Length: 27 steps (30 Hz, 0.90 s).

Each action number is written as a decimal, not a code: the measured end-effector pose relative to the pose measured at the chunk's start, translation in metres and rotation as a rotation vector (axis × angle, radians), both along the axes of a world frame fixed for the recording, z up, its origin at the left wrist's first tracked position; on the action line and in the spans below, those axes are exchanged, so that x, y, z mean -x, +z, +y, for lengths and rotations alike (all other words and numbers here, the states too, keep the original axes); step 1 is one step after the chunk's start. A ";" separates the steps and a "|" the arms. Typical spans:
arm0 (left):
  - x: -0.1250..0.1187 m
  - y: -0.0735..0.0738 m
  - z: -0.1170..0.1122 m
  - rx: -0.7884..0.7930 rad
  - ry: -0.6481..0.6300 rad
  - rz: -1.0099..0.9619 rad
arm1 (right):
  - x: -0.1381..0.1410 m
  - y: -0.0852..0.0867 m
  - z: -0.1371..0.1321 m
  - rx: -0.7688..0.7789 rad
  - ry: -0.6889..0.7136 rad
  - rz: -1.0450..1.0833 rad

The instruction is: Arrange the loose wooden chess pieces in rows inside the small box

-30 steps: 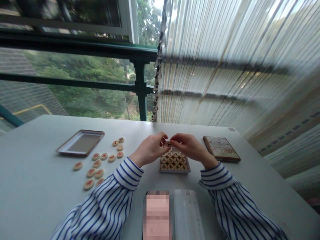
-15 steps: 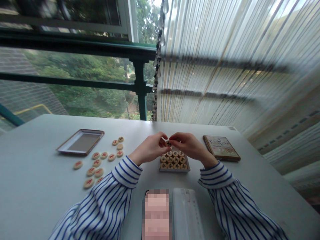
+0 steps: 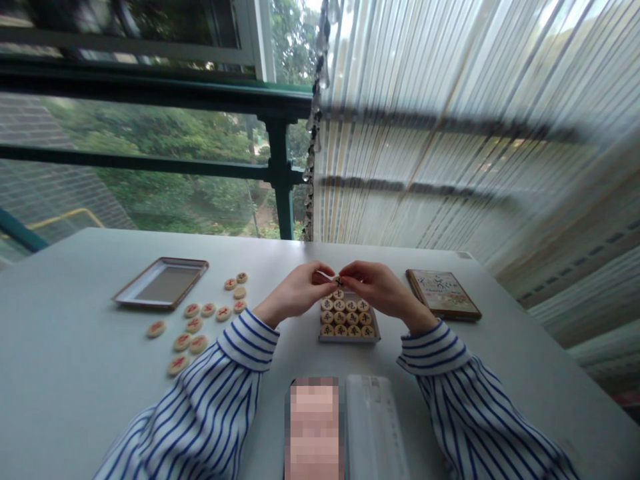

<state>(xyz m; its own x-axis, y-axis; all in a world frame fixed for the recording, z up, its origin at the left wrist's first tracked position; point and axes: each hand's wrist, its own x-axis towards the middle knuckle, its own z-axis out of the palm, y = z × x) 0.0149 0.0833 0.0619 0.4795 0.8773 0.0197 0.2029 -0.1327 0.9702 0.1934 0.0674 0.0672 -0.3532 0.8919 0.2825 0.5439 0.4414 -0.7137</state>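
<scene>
Above the far edge of a small open box point(image 3: 350, 339), a round wooden Chinese chess piece point(image 3: 339, 282) with a black character is held up. My right hand point(image 3: 373, 285) pinches it from the right, between thumb and fingers. From the other side my left hand point(image 3: 306, 287) meets it, fingers curled and fingertips at its edge. Inside the box, pieces with black characters point(image 3: 353, 319) lie face up in neat rows, and the hands partly cover the far rows.
Loose pieces point(image 3: 183, 342), mostly with red characters, are scattered on the white table point(image 3: 90, 373) at left. Behind them lies a shallow box lid point(image 3: 163, 283). A flat decorated box point(image 3: 444, 293) is at right. Nearer me are a phone-like object point(image 3: 315, 427) and a whitish case point(image 3: 375, 427).
Both hands have risen slightly away from me with the chess piece, whose face now shows more. Another piece in the box has come into view beneath them.
</scene>
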 end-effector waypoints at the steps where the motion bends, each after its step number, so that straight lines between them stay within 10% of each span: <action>1: 0.000 0.000 0.000 -0.006 0.007 0.007 | 0.000 0.000 0.000 0.004 0.003 0.007; 27: -0.001 0.003 0.001 -0.014 0.117 0.004 | 0.001 -0.005 0.000 0.059 0.018 0.043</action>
